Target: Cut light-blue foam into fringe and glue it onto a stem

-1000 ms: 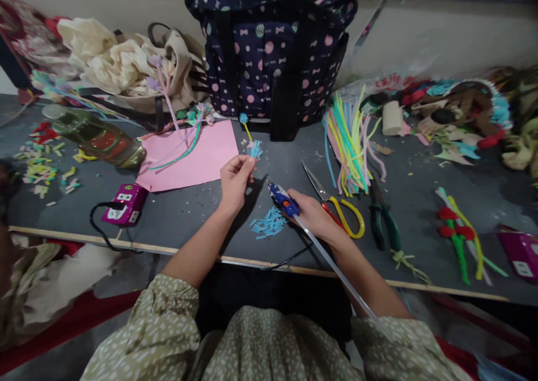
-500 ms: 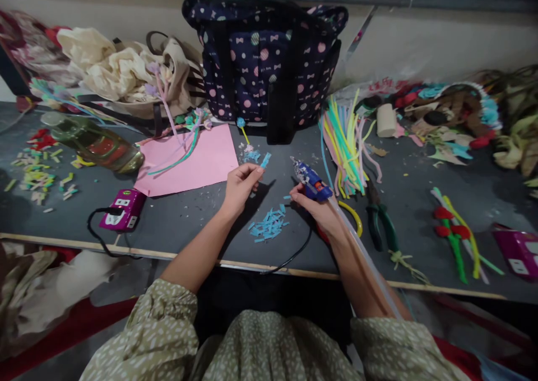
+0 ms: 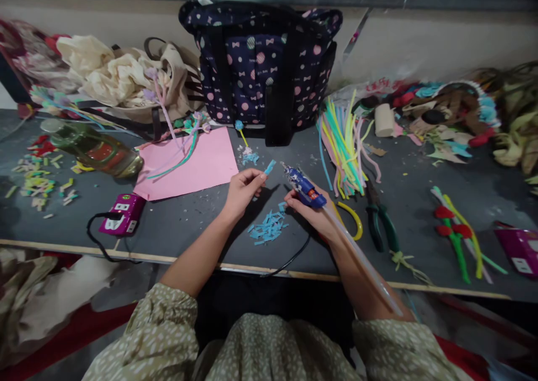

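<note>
Between the thumb and fingers of my left hand (image 3: 246,189) is a short light-blue strip (image 3: 270,167), its free end pointing up and right. My right hand (image 3: 315,213) is wrapped round a blue hot glue gun (image 3: 305,187), a long clear glue stick (image 3: 361,258) running out of its back along my forearm. The gun's whitened nozzle points up-left, a small gap from the strip. Below, between the hands, lies a loose pile of cut blue pieces (image 3: 269,228); a few more lie close to my right fingertips.
Behind stand a dark patterned bag (image 3: 247,61) and a bundle of coloured pipe cleaners (image 3: 344,151). Pliers (image 3: 380,218) lie to the right. On the left are pink paper (image 3: 193,173), a bottle (image 3: 96,148) and a purple power socket (image 3: 123,214). A black cord crosses the front edge.
The glue gun has moved slightly left, bringing its nozzle closer to the blue strip. The strip has shifted a little right and down and leans more to the right.
</note>
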The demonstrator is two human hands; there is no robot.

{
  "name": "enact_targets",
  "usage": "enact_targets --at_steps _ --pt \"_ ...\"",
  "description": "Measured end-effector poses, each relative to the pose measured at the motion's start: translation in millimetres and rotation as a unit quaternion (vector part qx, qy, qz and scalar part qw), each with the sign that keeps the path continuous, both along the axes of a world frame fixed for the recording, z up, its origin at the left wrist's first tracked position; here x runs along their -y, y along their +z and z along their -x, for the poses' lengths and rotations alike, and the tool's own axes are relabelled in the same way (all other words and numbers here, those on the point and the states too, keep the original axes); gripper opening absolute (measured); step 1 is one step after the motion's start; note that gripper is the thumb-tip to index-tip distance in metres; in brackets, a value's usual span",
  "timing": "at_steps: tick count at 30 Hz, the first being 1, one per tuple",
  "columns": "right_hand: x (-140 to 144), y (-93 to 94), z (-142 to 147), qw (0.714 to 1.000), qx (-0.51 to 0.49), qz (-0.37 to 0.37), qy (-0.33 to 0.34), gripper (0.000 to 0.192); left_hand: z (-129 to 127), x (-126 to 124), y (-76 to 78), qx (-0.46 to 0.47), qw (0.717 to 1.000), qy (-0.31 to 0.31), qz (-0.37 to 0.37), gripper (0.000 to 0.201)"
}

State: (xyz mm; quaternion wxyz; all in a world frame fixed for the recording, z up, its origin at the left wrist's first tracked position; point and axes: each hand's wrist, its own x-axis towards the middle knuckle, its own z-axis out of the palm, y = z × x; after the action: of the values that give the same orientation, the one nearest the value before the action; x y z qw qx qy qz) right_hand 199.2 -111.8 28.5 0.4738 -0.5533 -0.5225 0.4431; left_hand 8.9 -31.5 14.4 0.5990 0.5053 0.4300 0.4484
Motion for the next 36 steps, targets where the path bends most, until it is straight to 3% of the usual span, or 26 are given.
enact_targets --at_steps 5,13,17,24,36 --pt "-2.1 0.0 -2.1 0.998 0.052 0.004 0.033 0.018 -0.1 0.9 1.9 0.004 1.000 0.008 -0.005 0.024" --pt "-4.1 -8.5 3.3 0.998 -0.018 0.051 -0.032 0.026 1.7 -1.6 -1.3 0.026 0.998 0.048 -0.021 0.020" --pt "-4.6 -10.2 1.1 0.999 0.001 0.023 -0.043 0.027 1.4 -2.1 0.3 0.021 0.998 0.062 -0.022 0.015" --pt "1.4 -8.2 0.7 0.997 0.055 -0.030 -0.040 0.029 -0.2 0.1 5.5 0.017 0.998 0.058 -0.007 0.021" --pt "11.1 4.2 4.1 0.999 0.037 0.009 0.002 0.033 -2.2 4.7 7.1 -0.015 0.998 0.043 -0.051 0.023"
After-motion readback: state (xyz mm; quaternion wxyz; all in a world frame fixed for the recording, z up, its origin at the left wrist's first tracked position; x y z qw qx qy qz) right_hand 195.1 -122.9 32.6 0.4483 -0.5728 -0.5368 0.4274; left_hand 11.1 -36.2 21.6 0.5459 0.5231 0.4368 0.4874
